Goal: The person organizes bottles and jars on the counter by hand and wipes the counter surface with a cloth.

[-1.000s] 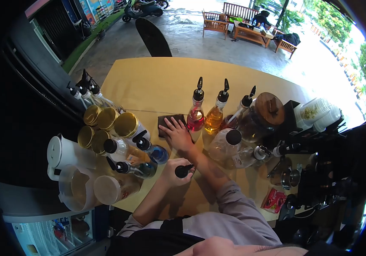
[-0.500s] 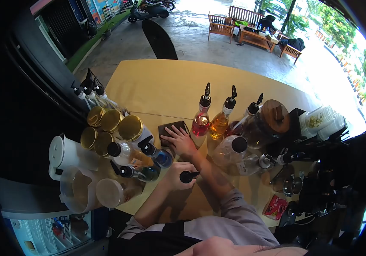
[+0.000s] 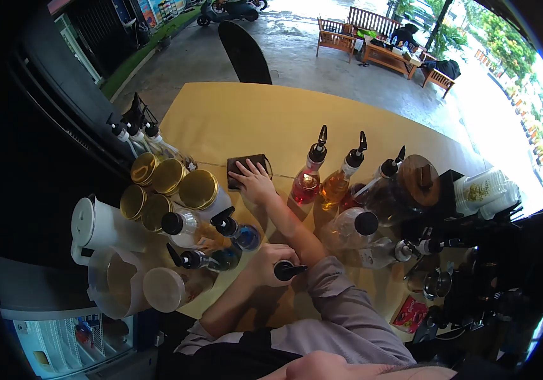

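My left hand (image 3: 270, 265), low in the middle, is closed around a bottle with a black pour spout (image 3: 289, 271); the hand hides most of the bottle's body. My right arm reaches across the table, and my right hand (image 3: 254, 182) lies flat, fingers spread, on a dark brown square that looks like a folded cloth (image 3: 241, 166). To the right of that hand stand a bottle of red liquid (image 3: 306, 185) and a bottle of amber liquid (image 3: 335, 189), both with black pour spouts. A bottle of blue liquid (image 3: 246, 237) is left of my right forearm.
Gold-lidded jars (image 3: 198, 190), a white pitcher (image 3: 97, 225) and clear plastic containers (image 3: 116, 288) crowd the left side. At right are a wooden-lidded jar (image 3: 418, 183), stacked cups (image 3: 477, 190) and a red packet (image 3: 409, 315). A black chair back (image 3: 245, 54) stands beyond the table (image 3: 271, 114).
My right hand and the dark cloth have slid away from me and leftward on the table. My left hand keeps its hold on the bottle, shifting slightly. The view has turned a little.
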Demonstrator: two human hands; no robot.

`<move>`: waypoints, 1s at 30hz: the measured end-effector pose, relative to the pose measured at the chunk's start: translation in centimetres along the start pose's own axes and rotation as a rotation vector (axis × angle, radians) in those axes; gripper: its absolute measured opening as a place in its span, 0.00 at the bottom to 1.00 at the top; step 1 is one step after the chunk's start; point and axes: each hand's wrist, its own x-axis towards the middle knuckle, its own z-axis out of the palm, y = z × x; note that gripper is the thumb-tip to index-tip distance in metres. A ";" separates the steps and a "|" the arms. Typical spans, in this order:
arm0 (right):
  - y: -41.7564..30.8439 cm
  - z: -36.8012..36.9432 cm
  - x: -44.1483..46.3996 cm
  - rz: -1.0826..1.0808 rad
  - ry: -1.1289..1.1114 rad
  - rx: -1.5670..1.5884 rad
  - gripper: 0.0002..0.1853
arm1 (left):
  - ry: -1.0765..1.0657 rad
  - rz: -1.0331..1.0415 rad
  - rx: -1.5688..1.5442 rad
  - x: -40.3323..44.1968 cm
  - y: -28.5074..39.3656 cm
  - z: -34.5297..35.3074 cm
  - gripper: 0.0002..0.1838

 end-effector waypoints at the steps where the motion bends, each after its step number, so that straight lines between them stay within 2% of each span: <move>1: 0.1 0.2 -0.4 0.004 -0.006 0.001 0.27 | -0.034 -0.022 0.022 -0.1 0.0 -0.1 0.13; 3: 0.5 0.3 -1.0 -0.119 -0.112 0.031 0.29 | 0.000 0.026 0.012 0.2 -0.1 0.1 0.12; 6: 0.2 -0.1 -2.9 -0.145 -0.098 0.110 0.31 | 0.026 0.061 -0.005 0.2 -0.2 0.1 0.12; 8: 0.0 0.2 -2.4 -0.131 -0.094 0.111 0.31 | 0.006 0.046 -0.019 0.2 0.1 0.0 0.12; 10: -0.4 0.8 -1.0 -0.080 0.023 0.069 0.30 | -0.014 0.024 -0.010 0.4 0.6 -0.3 0.14; 11: -0.8 0.2 -0.4 -0.045 -0.014 0.014 0.26 | -0.044 0.020 -0.015 0.3 0.6 -0.5 0.14; 14: -0.9 0.8 1.8 -0.010 0.022 0.008 0.25 | -0.075 -0.032 -0.029 -0.1 1.4 -0.8 0.15; 18: -0.9 2.6 5.3 -0.020 0.080 0.049 0.28 | -0.097 -0.049 -0.030 -0.5 1.9 -1.3 0.16; 21: -1.2 2.8 7.0 -0.043 0.049 0.057 0.29 | -0.073 -0.039 -0.001 -0.5 1.9 -1.5 0.15; 23: -0.8 2.1 7.0 -0.188 -0.069 0.113 0.30 | -0.056 -0.011 0.007 -0.5 1.6 -1.4 0.15; 26: -0.6 0.2 5.1 -0.275 -0.181 0.254 0.30 | -0.055 -0.015 -0.026 -0.7 1.3 -1.3 0.15; 28: 0.1 0.6 4.5 -0.262 -0.177 0.287 0.29 | -0.057 -0.053 -0.023 -0.9 1.3 -1.2 0.15; 30: -0.1 1.4 4.6 -0.159 -0.032 0.323 0.29 | -0.049 -0.040 -0.030 -0.8 1.3 -1.1 0.15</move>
